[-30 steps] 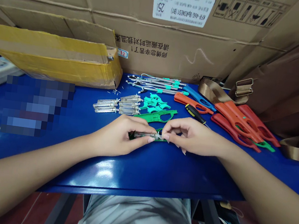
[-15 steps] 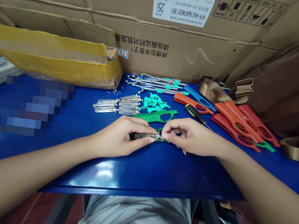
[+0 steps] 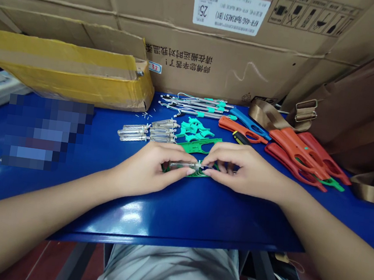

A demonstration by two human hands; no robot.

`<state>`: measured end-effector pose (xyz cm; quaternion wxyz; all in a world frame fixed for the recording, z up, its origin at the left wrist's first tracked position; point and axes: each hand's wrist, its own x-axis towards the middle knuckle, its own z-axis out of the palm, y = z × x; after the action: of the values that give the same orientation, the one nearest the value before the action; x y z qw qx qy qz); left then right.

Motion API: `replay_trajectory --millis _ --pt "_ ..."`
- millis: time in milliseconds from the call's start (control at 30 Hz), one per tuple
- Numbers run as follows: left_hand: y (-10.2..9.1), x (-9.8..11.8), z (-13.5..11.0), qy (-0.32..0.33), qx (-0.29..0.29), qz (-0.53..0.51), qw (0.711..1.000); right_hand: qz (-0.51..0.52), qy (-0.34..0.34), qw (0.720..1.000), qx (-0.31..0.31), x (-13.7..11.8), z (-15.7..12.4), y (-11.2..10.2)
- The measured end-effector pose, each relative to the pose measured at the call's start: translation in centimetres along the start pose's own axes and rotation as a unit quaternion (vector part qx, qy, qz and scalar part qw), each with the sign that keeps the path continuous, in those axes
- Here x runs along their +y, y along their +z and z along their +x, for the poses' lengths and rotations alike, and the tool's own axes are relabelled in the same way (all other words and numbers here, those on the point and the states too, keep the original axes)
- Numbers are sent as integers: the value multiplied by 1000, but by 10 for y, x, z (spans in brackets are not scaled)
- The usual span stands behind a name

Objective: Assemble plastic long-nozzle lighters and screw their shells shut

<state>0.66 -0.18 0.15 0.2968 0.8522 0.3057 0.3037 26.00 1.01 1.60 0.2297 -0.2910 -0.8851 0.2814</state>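
My left hand (image 3: 151, 165) pinches a small clear tube part (image 3: 183, 165) over a green plastic handle shell (image 3: 169, 169) lying on the blue table (image 3: 170, 211). From the other side my right hand (image 3: 238, 167) meets it, fingertips closed on the tube's metal end and resting on the green shell. A second green shell (image 3: 197, 145) lies just behind the hands. Beyond it sit a row of clear tube parts (image 3: 148, 131) and a heap of teal triggers (image 3: 193, 129).
Red and orange handle shells (image 3: 302, 155) lie at the right with a blue one (image 3: 249, 122) and a screwdriver (image 3: 240, 138). Wired metal rods (image 3: 196, 105) lie at the back. A yellow-taped carton (image 3: 68, 71) and big cardboard boxes (image 3: 201, 31) wall the rear; brown straps (image 3: 280, 115) right.
My right hand has slid a little left and lower, closing in on the tube's end. The left hand has hardly moved.
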Motion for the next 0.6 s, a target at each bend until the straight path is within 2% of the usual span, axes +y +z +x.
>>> replay_trajectory --millis 233,600 --pt "1 -1 0 2 -2 11 1000 20 17 1000 -12 -1 0 1" --pt "0 0 0 4 3 16 1000 -7 2 1000 3 -3 1 -1"
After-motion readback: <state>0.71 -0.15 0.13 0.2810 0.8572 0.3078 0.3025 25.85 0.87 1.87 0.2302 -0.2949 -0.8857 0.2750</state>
